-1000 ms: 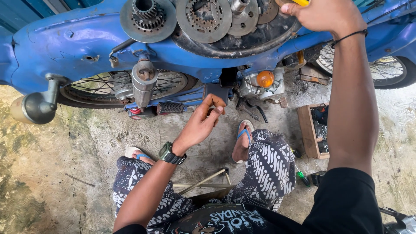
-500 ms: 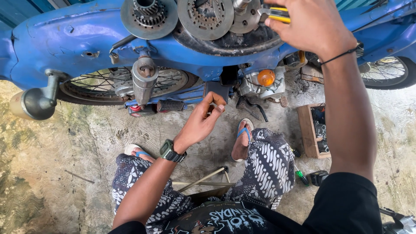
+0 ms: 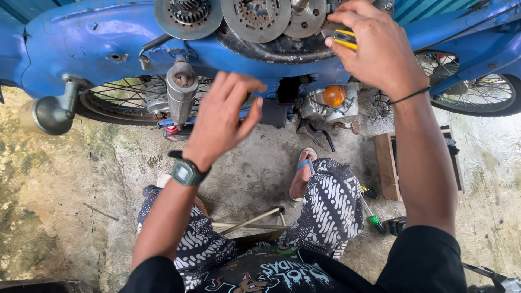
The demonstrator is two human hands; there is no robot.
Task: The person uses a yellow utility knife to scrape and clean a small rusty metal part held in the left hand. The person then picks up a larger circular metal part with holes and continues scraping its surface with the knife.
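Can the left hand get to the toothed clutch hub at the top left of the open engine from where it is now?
Probably yes: the left hand is open and empty just below the toothed clutch hub, with only blue bodywork between, nothing blocking.

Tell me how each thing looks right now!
Left hand: open, fingers spread, holding nothing.
Right hand: gripping a yellow-handled tool.
Blue motorbike: lying on its side.
Round grey metal clutch discs: resting on the bike.
Green-handled screwdriver: lying on the ground.
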